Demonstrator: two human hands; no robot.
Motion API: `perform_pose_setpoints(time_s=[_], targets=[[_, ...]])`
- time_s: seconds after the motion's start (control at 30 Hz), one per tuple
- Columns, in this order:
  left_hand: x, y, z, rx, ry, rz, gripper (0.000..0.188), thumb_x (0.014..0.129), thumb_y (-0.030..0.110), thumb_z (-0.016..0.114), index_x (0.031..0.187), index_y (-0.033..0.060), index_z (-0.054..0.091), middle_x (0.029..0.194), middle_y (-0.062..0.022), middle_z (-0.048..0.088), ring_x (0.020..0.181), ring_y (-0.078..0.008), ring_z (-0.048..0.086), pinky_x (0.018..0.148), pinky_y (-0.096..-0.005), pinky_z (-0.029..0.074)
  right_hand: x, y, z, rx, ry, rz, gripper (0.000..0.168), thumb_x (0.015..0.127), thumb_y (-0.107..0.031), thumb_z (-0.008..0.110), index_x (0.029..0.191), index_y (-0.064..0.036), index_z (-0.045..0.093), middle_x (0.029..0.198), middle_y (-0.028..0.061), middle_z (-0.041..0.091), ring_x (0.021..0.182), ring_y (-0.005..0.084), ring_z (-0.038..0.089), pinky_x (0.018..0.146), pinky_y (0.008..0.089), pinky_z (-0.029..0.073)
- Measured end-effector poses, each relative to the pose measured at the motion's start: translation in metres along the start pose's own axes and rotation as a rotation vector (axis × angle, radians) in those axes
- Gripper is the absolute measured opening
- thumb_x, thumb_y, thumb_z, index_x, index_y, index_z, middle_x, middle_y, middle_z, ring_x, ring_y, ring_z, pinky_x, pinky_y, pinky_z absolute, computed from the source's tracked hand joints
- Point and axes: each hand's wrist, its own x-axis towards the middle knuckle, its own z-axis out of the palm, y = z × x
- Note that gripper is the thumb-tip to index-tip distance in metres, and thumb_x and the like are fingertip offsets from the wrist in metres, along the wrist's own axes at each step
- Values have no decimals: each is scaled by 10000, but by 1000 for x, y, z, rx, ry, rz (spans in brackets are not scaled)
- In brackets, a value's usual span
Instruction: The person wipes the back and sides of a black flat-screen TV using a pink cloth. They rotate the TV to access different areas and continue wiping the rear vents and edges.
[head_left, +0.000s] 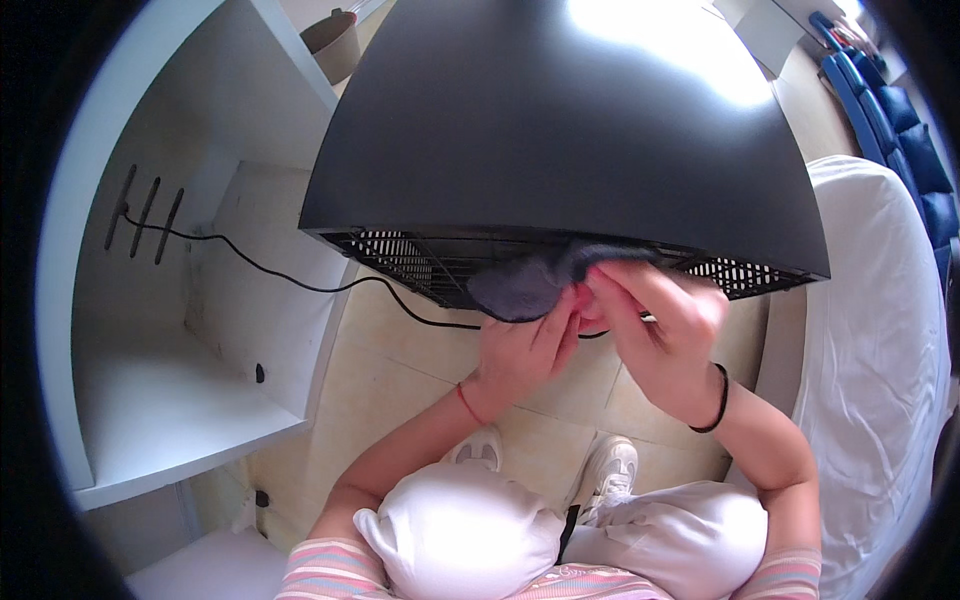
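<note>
A large black cabinet-like appliance (555, 142) with slotted vents along its near side stands before me. Both my hands are at that side, close together. Between them is a dark grey cloth (517, 289), bunched against the vented side. My right hand (660, 322) pinches the cloth's right part from above. My left hand (529, 341) has its fingertips at the cloth's lower edge, beside a small pink thing (589, 300) that the fingers partly hide. A black cable (300, 285) runs behind my left hand.
At the left stands a white open shelf unit (195, 465) with slots the cable passes through. A bin (334, 49) is behind it. White fabric covers a long piece of furniture (870, 337) at the right; a blue sofa (892, 142) lies beyond. My shoes (611, 465) rest on the tiled floor.
</note>
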Motion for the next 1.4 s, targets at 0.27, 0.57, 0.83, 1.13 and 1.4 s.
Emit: perform_pose_setpoints(time_s=[0.27, 0.57, 0.83, 1.13, 1.4], targets=[[-23, 5, -9, -107, 8, -12, 446, 749, 126, 687, 1148, -30, 566, 1139, -188, 581, 1008, -370, 573, 846, -472, 452, -24, 21, -8, -263, -88, -284, 131, 754, 12, 686, 879, 7, 646, 662, 112, 608, 500, 247, 570, 466, 322, 437], [6, -5, -8, -244, 51, -154, 490, 803, 147, 686, 1251, 6, 542, 1152, -133, 591, 970, -289, 605, 827, -393, 483, -3, 13, 25, 280, -231, 509, 85, 857, 12, 587, 921, 27, 641, 612, 140, 598, 515, 203, 635, 463, 297, 468], [-17, -1, 10, -125, 2, -89, 546, 750, 119, 696, 1254, -4, 522, 1167, -178, 574, 1010, -361, 573, 872, -467, 448, -25, 30, 27, -38, 32, 33, 203, 776, 23, 665, 976, -13, 676, 666, 99, 647, 515, 178, 614, 501, 266, 483], [-37, -5, 13, -130, 1, -16, 413, 744, 116, 699, 1116, -15, 575, 1174, -214, 570, 1043, -393, 557, 909, -484, 418, -46, 50, 21, -208, -61, -115, 285, 749, -2, 696, 1031, -42, 678, 786, 131, 663, 625, 224, 645, 554, 312, 498], [-12, -5, -1, -91, 51, -182, 346, 760, 109, 683, 1097, 50, 629, 1126, -130, 601, 955, -309, 597, 842, -422, 471, -31, 36, 41, 186, -177, 369, 177, 808, 9, 631, 983, 19, 652, 640, 149, 609, 523, 255, 632, 477, 310, 465]])
